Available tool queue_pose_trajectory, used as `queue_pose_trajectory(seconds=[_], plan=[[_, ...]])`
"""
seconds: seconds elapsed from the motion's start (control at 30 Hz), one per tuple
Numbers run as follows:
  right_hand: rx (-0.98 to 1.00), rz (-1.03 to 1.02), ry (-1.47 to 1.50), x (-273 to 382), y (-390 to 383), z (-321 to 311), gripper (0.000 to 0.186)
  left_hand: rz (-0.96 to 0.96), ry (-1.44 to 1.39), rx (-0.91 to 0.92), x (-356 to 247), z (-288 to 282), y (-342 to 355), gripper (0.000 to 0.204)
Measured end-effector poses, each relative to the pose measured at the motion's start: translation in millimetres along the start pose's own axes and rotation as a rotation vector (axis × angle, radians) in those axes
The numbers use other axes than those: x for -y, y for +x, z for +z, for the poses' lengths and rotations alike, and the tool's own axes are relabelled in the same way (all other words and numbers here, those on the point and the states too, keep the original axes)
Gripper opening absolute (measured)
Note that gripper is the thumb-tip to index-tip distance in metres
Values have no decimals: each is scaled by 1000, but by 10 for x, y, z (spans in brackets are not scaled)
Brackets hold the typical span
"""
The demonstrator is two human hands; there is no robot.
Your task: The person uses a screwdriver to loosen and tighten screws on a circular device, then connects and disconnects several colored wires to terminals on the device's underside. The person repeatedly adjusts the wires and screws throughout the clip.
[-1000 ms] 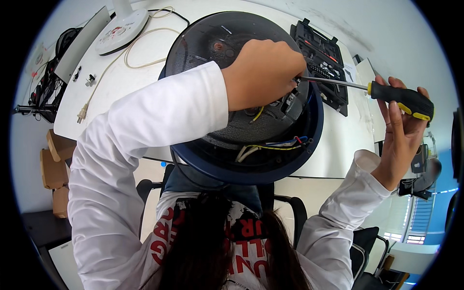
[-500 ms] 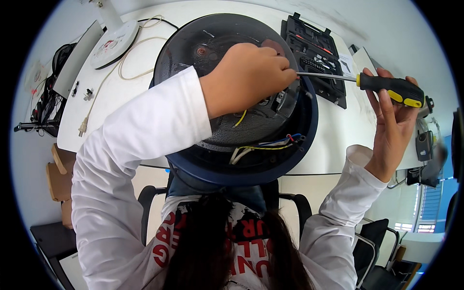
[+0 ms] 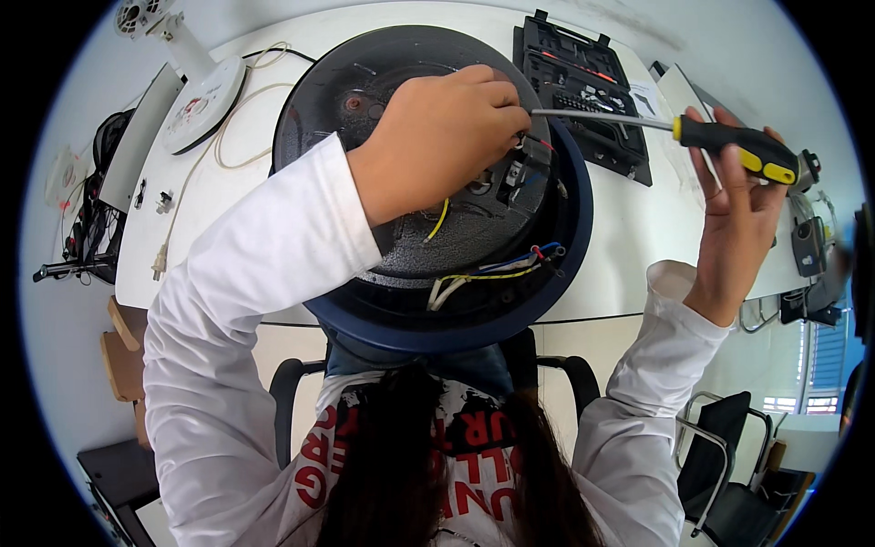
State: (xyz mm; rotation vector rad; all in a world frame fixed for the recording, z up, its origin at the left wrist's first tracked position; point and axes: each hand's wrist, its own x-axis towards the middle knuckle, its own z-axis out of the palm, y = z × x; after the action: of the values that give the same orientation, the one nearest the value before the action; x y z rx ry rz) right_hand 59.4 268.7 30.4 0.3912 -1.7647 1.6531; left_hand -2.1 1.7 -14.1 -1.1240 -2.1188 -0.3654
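Observation:
A screwdriver (image 3: 738,150) with a black and yellow handle is gripped in my right hand (image 3: 734,214), its long shaft pointing left. The fingers of my left hand (image 3: 447,137) are closed beside the shaft's tip; whether they pinch the tip or a small part there is hidden. Both work over a round black appliance base (image 3: 319,155), tilted up in a dark blue round housing (image 3: 401,339) at the table's near edge. Loose blue, white and yellow-green wires (image 3: 492,271) show in the gap between base and housing. A yellow-green wire (image 3: 437,221) sticks out below my left hand.
An opened black tool case (image 3: 583,100) lies behind the housing on the white table (image 3: 629,264). At the left stand a white fan base (image 3: 205,105), a cream cord with plug (image 3: 160,260) and small metal parts (image 3: 164,201). A black chair (image 3: 715,456) is at the lower right.
The view has shifted a little, so the table's things sit slightly differently. Both hands keep their hold, with the screwdriver still level with the left fingers.

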Motion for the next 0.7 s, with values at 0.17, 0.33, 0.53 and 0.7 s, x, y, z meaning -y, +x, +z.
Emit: queue_pose_trajectory(seconds=[0.17, 0.33, 0.53, 0.7], plan=[[-238, -251, 182, -1, 185, -233, 32, -8, -49, -8, -12, -1, 38, 17], [-109, -429, -232, 88, 306, -230, 21, -21, -45, 18, -16, 6, 31, 17], [544, -308, -540, -433, 77, 507, 33, -46, -46, 8, -23, -6, 7, 18], [636, -193, -461, -550, 14, 660, 28, -76, -64, 12, -38, -42, 25, 19]])
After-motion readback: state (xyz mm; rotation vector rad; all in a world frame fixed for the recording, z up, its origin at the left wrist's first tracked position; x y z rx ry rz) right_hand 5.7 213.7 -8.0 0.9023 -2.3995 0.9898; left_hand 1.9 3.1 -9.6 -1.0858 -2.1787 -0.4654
